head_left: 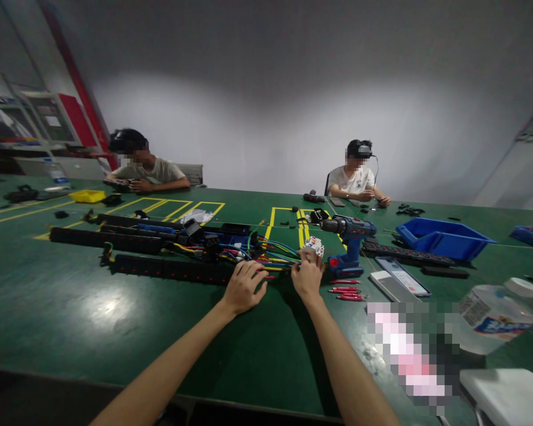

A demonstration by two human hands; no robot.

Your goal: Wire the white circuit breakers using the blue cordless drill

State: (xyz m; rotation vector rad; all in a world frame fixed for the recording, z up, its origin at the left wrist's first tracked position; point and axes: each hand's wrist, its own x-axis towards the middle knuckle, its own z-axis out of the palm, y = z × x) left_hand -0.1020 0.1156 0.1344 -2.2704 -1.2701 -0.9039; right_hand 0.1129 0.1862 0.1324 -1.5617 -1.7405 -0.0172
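Observation:
My left hand [245, 288] rests at the near side of a bundle of coloured wires [275, 251], its fingers stretched out and the thumb apart. At the right end of the bundle, my right hand [308, 278] has its fingers curled round the wire ends, whose tips are partly hidden. Just beyond those fingers sits a small white piece with coloured spots [314, 244]. The wires run leftward into several long black power strips [173, 267] lying side by side on the green table.
A blue cordless drill [349, 239] stands right of my right hand, with red pens [347, 290] before it. Farther right are phones [402, 275], a blue bin [444, 236] and a plastic bottle [493, 316]. Two people [148, 168] sit across the table.

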